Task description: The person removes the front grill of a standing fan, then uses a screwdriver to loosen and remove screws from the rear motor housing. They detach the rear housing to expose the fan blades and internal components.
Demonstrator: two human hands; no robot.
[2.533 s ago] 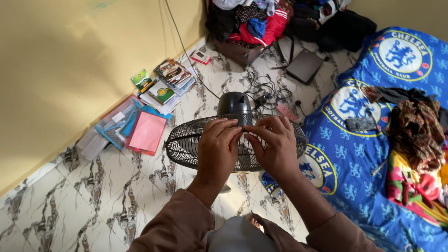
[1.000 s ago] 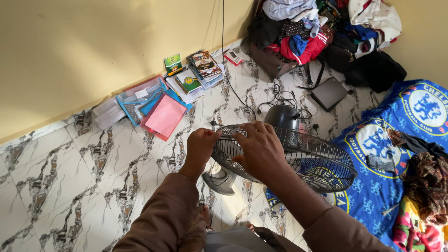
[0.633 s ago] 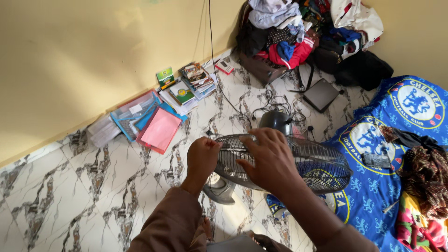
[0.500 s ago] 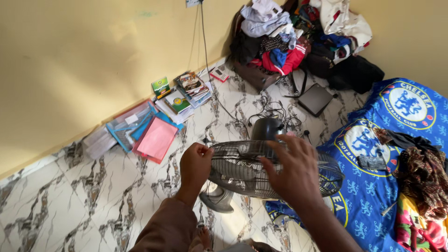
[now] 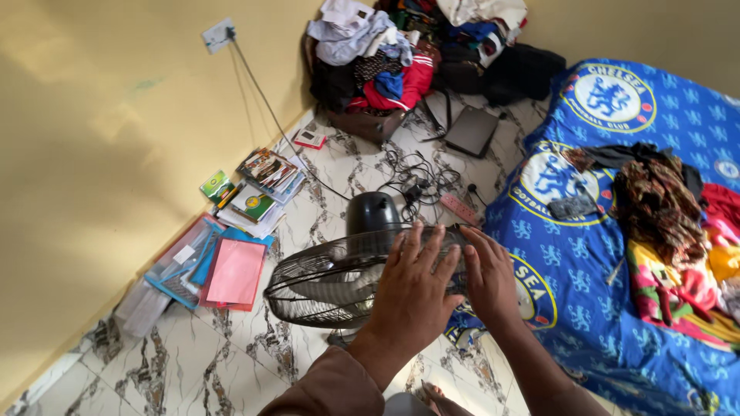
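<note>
Both hands rest on the wire guard of a black fan (image 5: 331, 281) standing on the marble-patterned floor (image 5: 223, 362) beside a blue mattress (image 5: 609, 308). The left hand (image 5: 412, 289) lies flat on the guard, fingers spread, gripping nothing. The right hand (image 5: 487, 273) lies on the guard's right rim, fingers extended; whether they curl round the rim cannot be told. A pink folder (image 5: 235, 271) and stacked books (image 5: 258, 192) lie along the yellow wall (image 5: 100, 139). A clothes pile (image 5: 401, 54) sits in the corner.

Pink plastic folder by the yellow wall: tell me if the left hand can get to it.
Probably yes: the left hand rests on the black wire fan guard, with bare floor toward the pink plastic folder.
</note>
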